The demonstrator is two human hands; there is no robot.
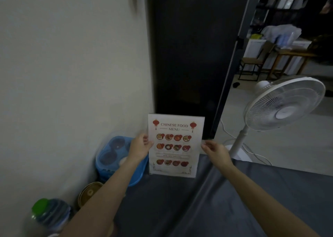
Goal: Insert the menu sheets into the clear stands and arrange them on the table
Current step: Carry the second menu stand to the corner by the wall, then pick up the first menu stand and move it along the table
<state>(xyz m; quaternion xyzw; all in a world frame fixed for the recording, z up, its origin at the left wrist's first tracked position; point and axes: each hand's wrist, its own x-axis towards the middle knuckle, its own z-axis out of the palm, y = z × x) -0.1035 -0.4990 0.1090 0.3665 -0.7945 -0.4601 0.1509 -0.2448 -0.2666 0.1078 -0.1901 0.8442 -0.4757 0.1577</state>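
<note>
Fingers of the left hand (142,146) and right hand (215,151) were pinched on the side edges of the menu stand (175,145), held upright at the table (234,200) edge. Light, stiff, slippery plastic was judged; edges suited gripping.

Menu sheet (175,145): white ground, printed with red lanterns at the upper corners, a red heading, and three rows of round dishes in red, orange and brown; a thin dark scroll border is shown at the foot.
Table cover (207,200): plain dark grey.
Container (115,157): blue, with darker round patches seen on its lid.
Bottle (48,213): blue-tinted, capped in bright green.
Round tin (89,191): gold-coloured.
Fan (282,103): white throughout.
Wall (72,65): plain off-white.
</note>
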